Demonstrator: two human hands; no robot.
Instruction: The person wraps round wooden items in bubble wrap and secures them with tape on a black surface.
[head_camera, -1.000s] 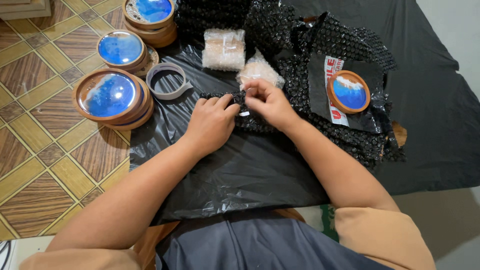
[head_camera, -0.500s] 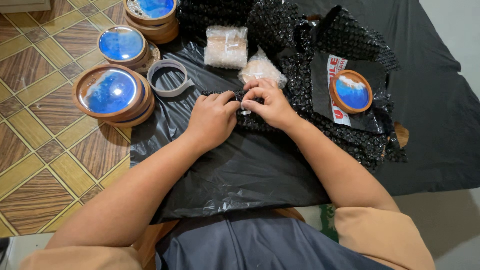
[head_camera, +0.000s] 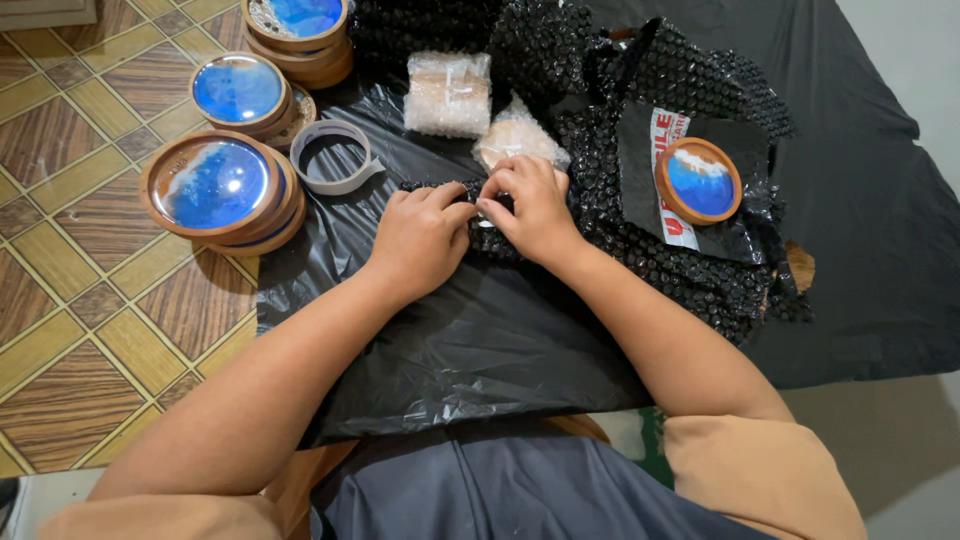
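Both hands meet at the middle of the frame: the left hand (head_camera: 420, 238) and the right hand (head_camera: 530, 208) are pinched shut on a small bundle of black bubble wrap (head_camera: 478, 215), fingertips pressing its top edge. The bundle lies on a black plastic sheet (head_camera: 480, 340) spread over the floor. Just above the hands sit two parcels in clear bubble wrap (head_camera: 448, 92). Left of them, a tape roll (head_camera: 335, 155). Further left, on the tiled floor (head_camera: 70, 270), stacks of round wooden discs with blue tops (head_camera: 215, 185). To the right, one more blue disc (head_camera: 700, 180) rests on loose black bubble wrap.
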